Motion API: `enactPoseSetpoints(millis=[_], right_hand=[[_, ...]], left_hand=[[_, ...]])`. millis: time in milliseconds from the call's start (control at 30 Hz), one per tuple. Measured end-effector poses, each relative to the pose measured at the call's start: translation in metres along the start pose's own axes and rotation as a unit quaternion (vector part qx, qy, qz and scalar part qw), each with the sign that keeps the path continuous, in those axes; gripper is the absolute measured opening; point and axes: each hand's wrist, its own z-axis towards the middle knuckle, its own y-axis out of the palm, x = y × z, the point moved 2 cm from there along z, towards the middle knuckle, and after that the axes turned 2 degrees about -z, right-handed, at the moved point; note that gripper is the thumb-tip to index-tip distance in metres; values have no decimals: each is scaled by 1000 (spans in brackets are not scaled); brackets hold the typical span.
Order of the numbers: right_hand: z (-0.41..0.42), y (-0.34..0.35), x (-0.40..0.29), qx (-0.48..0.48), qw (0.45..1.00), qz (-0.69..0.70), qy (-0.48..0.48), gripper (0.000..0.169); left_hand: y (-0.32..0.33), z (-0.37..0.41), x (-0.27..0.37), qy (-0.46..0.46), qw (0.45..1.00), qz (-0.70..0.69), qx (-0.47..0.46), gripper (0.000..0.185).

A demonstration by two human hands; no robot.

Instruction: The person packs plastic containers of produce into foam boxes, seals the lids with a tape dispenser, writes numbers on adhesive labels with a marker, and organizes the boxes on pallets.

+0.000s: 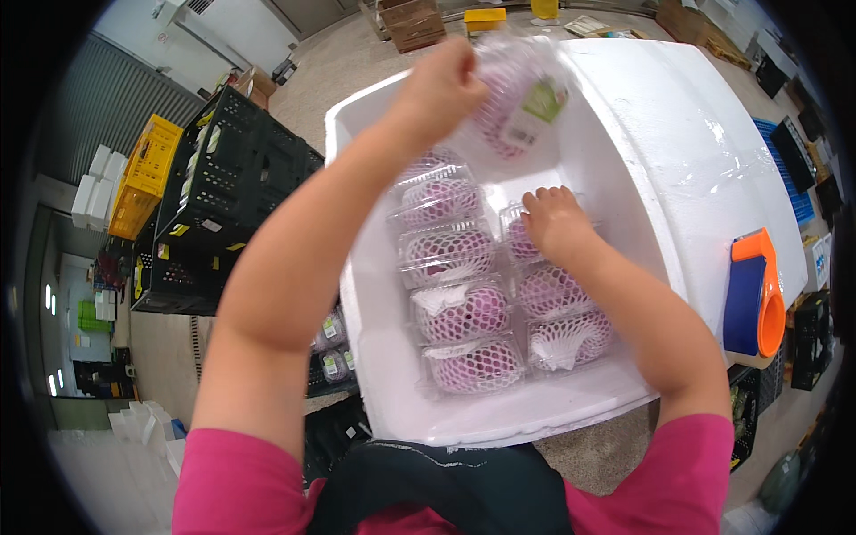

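My left hand [451, 83] holds up a clear plastic clamshell pack [498, 110] over the far end of a white foam box [401, 418]. The pack is blurred; inside is round produce in a pinkish foam net, and a green and white label with a barcode faces me. Down in the box, my right hand [558, 227] rests at the far clamshell pack [520, 239] of the right row, fingers curled over it. Whether it grips the pack is unclear. Two rows of similar packs [465, 311] line the box, each with purple-pink produce in white foam netting.
White foam [695, 140] bearing clear tape adjoins the box on the right, with an orange and blue tape dispenser [756, 294] on it. Black crates [234, 174] and a yellow crate [146, 177] stand left. Labelled packs [331, 364] sit low beside the box. Beyond is a cardboard box [411, 25].
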Motion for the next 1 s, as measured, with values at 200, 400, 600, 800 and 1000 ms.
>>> enactPoseSetpoints(millis=[200, 400, 600, 800, 1000], right_hand=[[10, -5, -3, -166, 983, -50, 61, 17], [16, 0, -6, -190, 975, -90, 69, 19], [14, 7, -3, -165, 978, -115, 51, 20], [14, 0, -13, -137, 984, -108, 48, 16], [13, -4, -20, -135, 984, -116, 15, 17]], left_hand=[[77, -13, -55, -49, 995, 4, -87, 15], [100, 5, -49, 19, 988, 81, -133, 27], [156, -20, -45, -205, 924, 197, -255, 106], [173, -15, -47, -177, 916, 283, -222, 104], [159, -21, -51, -110, 928, 207, -290, 97]])
